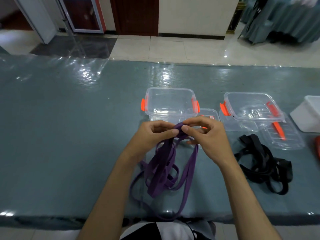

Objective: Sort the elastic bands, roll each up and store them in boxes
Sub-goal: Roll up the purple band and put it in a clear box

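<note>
Both hands meet near the middle of the view, over the grey-green desk (69, 135). The left hand (152, 134) and the right hand (206, 135) each pinch the top of a purple elastic band (179, 129), thumbs and fingers curled round a small roll of it. The roll itself is mostly hidden behind the fingertips, so how many turns it has is hard to tell.

The rest of the purple bands (162, 172) hang down from the hands toward 6 o'clock and lie in a loose tangle on the desk. One long loop runs over the near edge of the desk and is cut off from sight there.

At 12 o'clock from the hands stands a clear box with orange clips (169, 104), open on top. Its front wall is partly hidden by the fingers. At 2 o'clock sits a second clear box (251, 106), also open, resting on a clear lid (284, 139). Another clear lid (209, 115) peeks out between the two boxes.

At 3 o'clock lies a heap of black elastic bands (263, 163). At the far right edge a white box (310, 113) and something red (316, 148) are cut off.
</note>
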Tool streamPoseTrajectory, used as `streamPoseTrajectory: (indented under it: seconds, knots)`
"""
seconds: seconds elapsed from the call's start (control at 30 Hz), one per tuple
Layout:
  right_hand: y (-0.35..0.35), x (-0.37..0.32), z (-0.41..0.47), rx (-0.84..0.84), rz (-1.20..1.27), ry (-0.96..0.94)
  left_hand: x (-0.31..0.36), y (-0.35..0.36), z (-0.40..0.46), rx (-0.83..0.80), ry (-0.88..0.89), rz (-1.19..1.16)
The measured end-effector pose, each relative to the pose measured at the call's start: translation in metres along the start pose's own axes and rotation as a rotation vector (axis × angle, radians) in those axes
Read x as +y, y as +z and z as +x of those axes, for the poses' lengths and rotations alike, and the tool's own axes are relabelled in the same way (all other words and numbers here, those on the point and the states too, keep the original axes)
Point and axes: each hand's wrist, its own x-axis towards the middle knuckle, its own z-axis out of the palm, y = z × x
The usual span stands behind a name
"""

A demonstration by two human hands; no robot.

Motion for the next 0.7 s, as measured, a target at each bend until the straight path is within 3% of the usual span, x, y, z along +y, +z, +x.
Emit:
streamPoseTrajectory:
  seconds: [0.13,0.23,0.43,0.7]
  knots:
    - [0.004,-0.004,0.000,-0.025,0.090,0.005,0.016,-0.010,0.004,-0.071,0.023,0.081]
    - [0.006,-0.005,0.001,0.035,0.185,0.020,0.019,-0.006,0.005,0.028,0.148,0.156]
    - [0.010,-0.007,0.004,0.100,0.229,0.023,-0.001,0.017,0.000,0.244,0.372,0.036]
    - [0.016,-0.030,0.003,0.099,0.272,-0.110,0.028,0.001,-0.007,0.119,0.337,-0.117]
